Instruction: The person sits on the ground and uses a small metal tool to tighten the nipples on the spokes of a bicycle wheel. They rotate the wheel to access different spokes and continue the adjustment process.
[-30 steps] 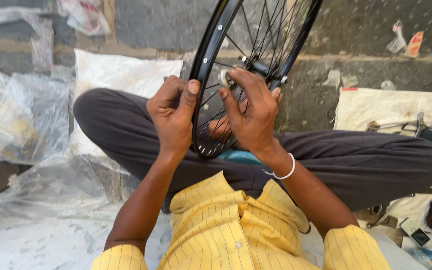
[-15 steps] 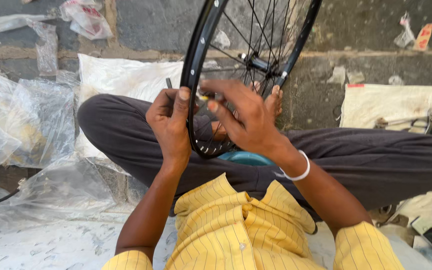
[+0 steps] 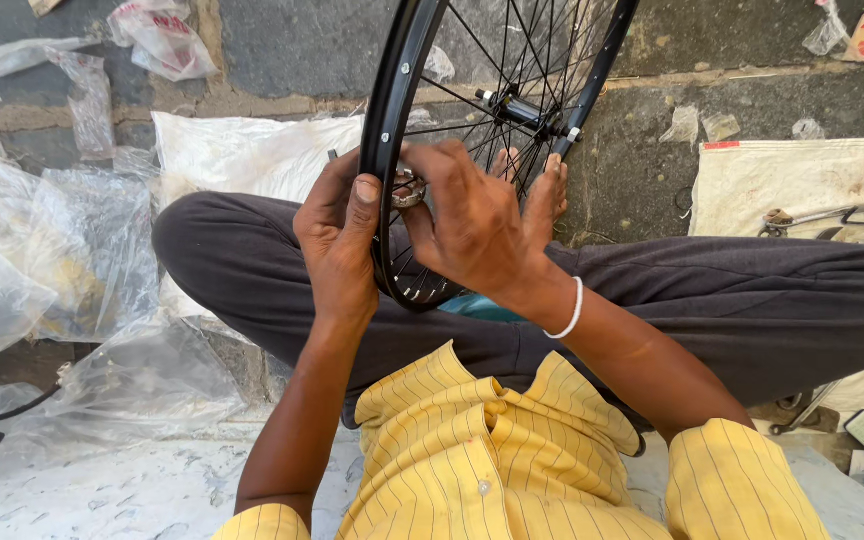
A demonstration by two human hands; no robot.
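Observation:
A black bicycle wheel rim [image 3: 392, 110] with thin spokes and a central hub [image 3: 522, 108] stands upright between my crossed legs. My left hand [image 3: 337, 245] grips the rim's outer edge at its lower left, thumb pressed on the rim. My right hand [image 3: 472, 220] reaches through the spokes and holds a small round metal tool [image 3: 409, 188] against the inside of the rim. A white band circles my right wrist.
Crumpled clear plastic bags [image 3: 42, 260] lie at the left on the ground. A white sack [image 3: 242, 155] lies behind my left knee. Another white sack [image 3: 802, 190] at the right carries a metal tool [image 3: 822, 217]. A stone wall stands behind the wheel.
The view has shifted slightly. My right hand has slid leftward along the inside of the rim, closer to my left hand; the wheel appears turned a little.

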